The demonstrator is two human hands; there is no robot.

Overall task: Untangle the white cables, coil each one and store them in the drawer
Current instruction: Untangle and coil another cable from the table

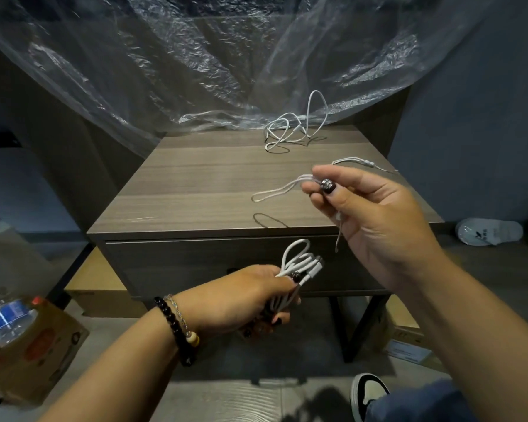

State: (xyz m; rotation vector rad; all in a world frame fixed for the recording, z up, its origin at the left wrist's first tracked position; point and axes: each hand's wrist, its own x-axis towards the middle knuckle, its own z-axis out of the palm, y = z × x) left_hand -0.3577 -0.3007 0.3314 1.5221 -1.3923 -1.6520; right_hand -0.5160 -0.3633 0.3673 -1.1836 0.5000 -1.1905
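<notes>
The left hand (244, 300) grips a coiled cable (297, 263) in front of the closed drawer (171, 263). The right hand (369, 214) pinches a thinner folded cable (275, 191) above the tabletop (195, 184). A tangled cable (290, 129) lies near the back edge. With both hands full, opening the drawer may loosen a coil.

My 2 hands work at different heights: the left hand (250, 296), low with its wrist turned inward, curls its fingers around a coiled cable (299, 263); the right hand (375, 214), raised higher, pinches a thin cable (275, 191) between thumb and fingertips.
</notes>
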